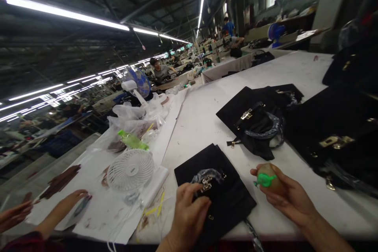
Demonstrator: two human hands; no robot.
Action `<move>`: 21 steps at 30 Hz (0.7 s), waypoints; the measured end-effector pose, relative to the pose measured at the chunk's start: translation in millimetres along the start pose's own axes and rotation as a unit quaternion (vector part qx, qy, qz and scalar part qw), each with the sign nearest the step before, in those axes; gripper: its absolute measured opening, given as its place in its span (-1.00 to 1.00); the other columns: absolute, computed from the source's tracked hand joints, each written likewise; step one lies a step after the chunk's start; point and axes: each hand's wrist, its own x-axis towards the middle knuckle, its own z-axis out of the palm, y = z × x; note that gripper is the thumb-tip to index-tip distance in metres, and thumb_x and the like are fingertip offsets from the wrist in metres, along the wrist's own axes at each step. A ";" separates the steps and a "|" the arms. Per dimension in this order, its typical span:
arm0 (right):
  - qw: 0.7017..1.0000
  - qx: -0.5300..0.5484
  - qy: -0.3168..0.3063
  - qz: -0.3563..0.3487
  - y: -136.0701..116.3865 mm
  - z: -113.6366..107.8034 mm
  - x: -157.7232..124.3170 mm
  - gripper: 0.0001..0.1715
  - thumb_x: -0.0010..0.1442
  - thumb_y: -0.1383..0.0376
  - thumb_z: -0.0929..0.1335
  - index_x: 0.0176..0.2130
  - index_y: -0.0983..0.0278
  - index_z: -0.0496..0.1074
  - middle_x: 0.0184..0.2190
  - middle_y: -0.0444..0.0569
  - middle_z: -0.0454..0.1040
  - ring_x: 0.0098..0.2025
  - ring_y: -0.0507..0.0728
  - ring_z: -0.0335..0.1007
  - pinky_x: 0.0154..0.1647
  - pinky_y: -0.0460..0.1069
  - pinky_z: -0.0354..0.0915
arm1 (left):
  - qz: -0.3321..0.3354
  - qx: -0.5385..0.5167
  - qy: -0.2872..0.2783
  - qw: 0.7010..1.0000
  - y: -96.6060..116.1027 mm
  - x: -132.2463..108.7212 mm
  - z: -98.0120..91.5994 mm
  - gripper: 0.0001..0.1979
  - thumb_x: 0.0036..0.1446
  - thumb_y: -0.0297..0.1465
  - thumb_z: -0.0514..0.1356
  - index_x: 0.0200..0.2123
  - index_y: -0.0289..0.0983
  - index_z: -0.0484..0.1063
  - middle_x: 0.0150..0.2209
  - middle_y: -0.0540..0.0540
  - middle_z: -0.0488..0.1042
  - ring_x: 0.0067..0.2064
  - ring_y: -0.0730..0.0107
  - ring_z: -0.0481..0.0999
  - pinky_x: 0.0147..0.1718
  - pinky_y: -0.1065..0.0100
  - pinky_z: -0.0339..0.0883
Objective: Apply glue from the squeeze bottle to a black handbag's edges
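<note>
A black handbag (230,195) lies flat on the white table in front of me, with a gold clasp (206,183) and a handle wrapped in clear plastic (217,174). My left hand (189,212) rests over its lower left part. Its fingers are curled together beside the clasp, and whatever they pinch is hidden. To the right of the bag, my right hand (288,195) is raised above the table. In its closed fingers is a small rounded tan object with a bright green piece (265,180) at its front.
More black bags (251,120) lie farther back and at the right. On the left are a white fan (131,170), a green pouch (132,140) and clear plastic bags (130,116). Another person's hands (63,206) work over white sheets at far left.
</note>
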 end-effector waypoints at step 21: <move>0.996 0.012 0.053 0.064 -5.3 -13.2 0.3 -0.79 0.14 0.34 0.46 -0.18 0.20 0.46 -0.47 -0.05 0.51 -0.74 -0.11 0.10 -0.83 -0.27 -0.04 | -0.087 0.089 -0.362 0.924 10.0 21.7 47.0 -0.55 0.20 -0.49 0.14 0.16 -0.20 0.32 0.20 -0.19 0.31 0.12 -0.03 0.32 0.02 -0.01 0.40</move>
